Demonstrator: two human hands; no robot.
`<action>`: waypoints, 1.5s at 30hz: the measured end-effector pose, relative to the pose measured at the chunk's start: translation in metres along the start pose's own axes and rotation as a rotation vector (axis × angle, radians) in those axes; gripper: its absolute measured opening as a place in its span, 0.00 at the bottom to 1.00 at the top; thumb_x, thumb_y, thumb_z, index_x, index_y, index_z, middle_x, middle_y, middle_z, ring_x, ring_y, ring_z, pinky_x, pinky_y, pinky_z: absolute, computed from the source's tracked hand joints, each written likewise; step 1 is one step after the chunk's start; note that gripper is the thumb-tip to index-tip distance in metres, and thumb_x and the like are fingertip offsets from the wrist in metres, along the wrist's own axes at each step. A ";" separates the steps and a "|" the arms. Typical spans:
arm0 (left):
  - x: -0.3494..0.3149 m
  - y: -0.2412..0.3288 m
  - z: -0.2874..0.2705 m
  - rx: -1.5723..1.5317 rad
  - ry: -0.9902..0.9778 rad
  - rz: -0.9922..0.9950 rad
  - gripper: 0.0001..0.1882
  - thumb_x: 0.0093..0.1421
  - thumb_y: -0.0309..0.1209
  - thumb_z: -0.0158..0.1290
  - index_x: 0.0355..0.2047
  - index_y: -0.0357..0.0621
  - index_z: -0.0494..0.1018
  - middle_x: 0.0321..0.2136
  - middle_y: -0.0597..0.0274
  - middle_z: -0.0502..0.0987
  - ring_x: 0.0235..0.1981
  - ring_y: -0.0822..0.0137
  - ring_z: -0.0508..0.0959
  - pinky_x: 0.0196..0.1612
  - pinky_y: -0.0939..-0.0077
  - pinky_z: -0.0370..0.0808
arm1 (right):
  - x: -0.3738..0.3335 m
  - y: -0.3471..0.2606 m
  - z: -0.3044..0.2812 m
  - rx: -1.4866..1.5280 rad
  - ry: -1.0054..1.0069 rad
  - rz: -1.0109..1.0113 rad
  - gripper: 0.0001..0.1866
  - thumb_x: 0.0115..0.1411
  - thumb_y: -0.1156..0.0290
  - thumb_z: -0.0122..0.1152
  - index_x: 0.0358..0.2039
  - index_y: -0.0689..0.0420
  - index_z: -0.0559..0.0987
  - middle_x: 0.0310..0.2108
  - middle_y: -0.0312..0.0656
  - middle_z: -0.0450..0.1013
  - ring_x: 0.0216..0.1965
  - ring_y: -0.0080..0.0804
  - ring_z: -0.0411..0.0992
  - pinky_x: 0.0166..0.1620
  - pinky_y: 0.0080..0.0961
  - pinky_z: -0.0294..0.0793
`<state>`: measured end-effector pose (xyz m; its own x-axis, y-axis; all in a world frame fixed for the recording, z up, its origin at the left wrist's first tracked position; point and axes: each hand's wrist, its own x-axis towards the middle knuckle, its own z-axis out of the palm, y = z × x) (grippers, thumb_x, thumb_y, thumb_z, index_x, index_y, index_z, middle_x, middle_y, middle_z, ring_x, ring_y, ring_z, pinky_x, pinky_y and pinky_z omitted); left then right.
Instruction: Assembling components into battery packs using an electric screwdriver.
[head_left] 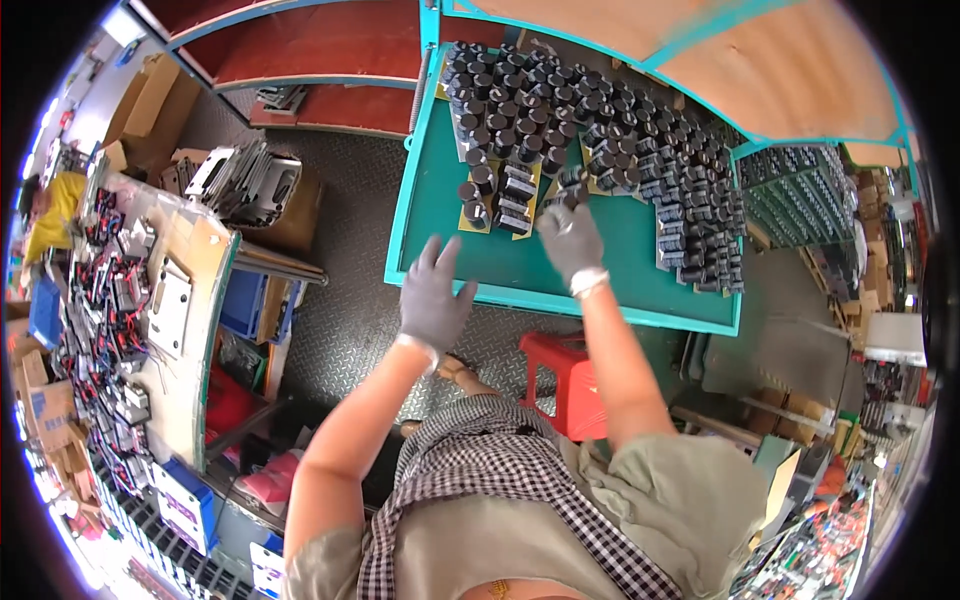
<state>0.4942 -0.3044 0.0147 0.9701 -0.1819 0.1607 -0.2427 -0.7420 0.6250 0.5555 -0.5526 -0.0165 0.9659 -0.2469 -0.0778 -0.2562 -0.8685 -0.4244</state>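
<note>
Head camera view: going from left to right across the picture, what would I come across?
Cluttered side bench with black wired parts → left hand, open over the green table → right hand, holding a black part → mass of black cylinders → rack of dark parts.

A green-topped table [620, 262] carries crowded black cylindrical parts [600, 110], some standing on yellow cards [468, 218].
</note>
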 end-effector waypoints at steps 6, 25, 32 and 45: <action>0.111 0.018 0.032 0.397 -0.336 -0.069 0.18 0.58 0.36 0.58 0.50 0.56 0.73 0.50 0.51 0.69 0.48 0.54 0.78 0.45 0.60 0.79 | -0.017 -0.066 0.010 -0.221 0.160 0.076 0.31 0.45 0.50 0.73 0.49 0.44 0.75 0.51 0.52 0.64 0.44 0.53 0.72 0.41 0.45 0.76; -0.016 -0.209 -0.208 -2.113 -0.228 -0.699 0.24 0.60 0.26 0.49 0.58 0.39 0.68 0.50 0.53 0.77 0.49 0.59 0.79 0.53 0.64 0.77 | 0.002 0.007 0.045 0.779 0.430 0.196 0.28 0.56 0.63 0.71 0.50 0.68 0.73 0.50 0.46 0.73 0.48 0.34 0.73 0.50 0.32 0.73; -0.139 -0.233 -0.236 -1.742 -0.030 0.047 0.04 0.59 0.23 0.59 0.26 0.41 0.79 0.42 0.61 0.72 0.47 0.61 0.72 0.56 0.66 0.66 | -0.037 -0.058 -0.068 0.852 -0.080 0.066 0.17 0.66 0.62 0.56 0.45 0.63 0.79 0.42 0.42 0.79 0.39 0.30 0.77 0.41 0.34 0.76; -0.356 -0.013 -0.193 -1.783 1.113 -0.240 0.27 0.51 0.24 0.65 0.51 0.38 0.69 0.45 0.61 0.75 0.45 0.69 0.75 0.53 0.74 0.70 | -0.057 -0.338 0.051 1.200 -1.899 -0.078 0.44 0.53 0.56 0.68 0.66 0.60 0.62 0.64 0.48 0.62 0.63 0.42 0.63 0.69 0.43 0.58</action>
<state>0.1507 -0.1055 0.0966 0.7289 0.6659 -0.1589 -0.5393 0.7015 0.4659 0.5894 -0.2228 0.0854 0.0611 0.9709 -0.2315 -0.8018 -0.0904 -0.5906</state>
